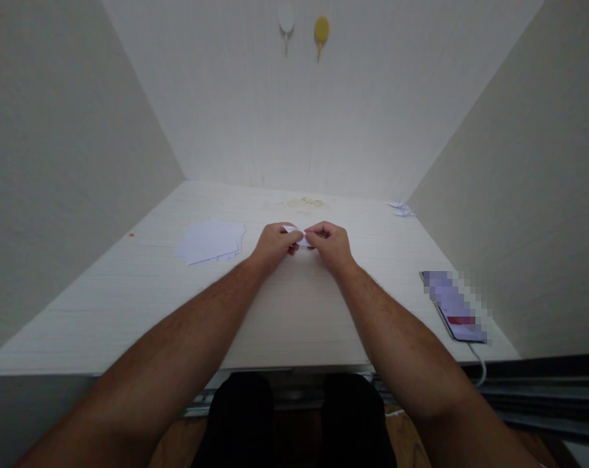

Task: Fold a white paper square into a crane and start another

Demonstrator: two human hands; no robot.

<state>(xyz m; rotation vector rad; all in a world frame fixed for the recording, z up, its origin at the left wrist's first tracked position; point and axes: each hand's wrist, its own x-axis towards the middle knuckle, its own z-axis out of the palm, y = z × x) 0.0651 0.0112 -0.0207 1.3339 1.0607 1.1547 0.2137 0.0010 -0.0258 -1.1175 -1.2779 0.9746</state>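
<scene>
While both forearms reach in over the white desk point(294, 312), I have the left hand point(275, 240) and the right hand point(333, 240) nearly meeting at mid-desk, with one small white paper point(303, 242) between them. Left grip: clamped on the paper's left part, thumb on top, fingers curled beneath. Right grip: thumb and fingertips pinched on its right end. Most of it sits behind my fingers and it's small in the head view, so it looks folded, but I can't call the exact shape, or whether it touches the desktop.

Left of the left hand, well apart from it, I get a loose stack of white sheets point(211, 240) lying flat, edges fanned out. Farther left, near the side panel, an orange speck point(131, 234). Beyond the hands, a tan stain point(304, 203) near the back wall point(299, 117). Far right corner: a few small white paper pieces point(400, 210), overlapping. Nearer me on the right, a phone point(450, 305) lies flat, screen up and pixelated, with a white cable point(482, 367) running off the near edge. Up on the wall, a white hook point(286, 19) and a yellow hook point(322, 29), side by side.
</scene>
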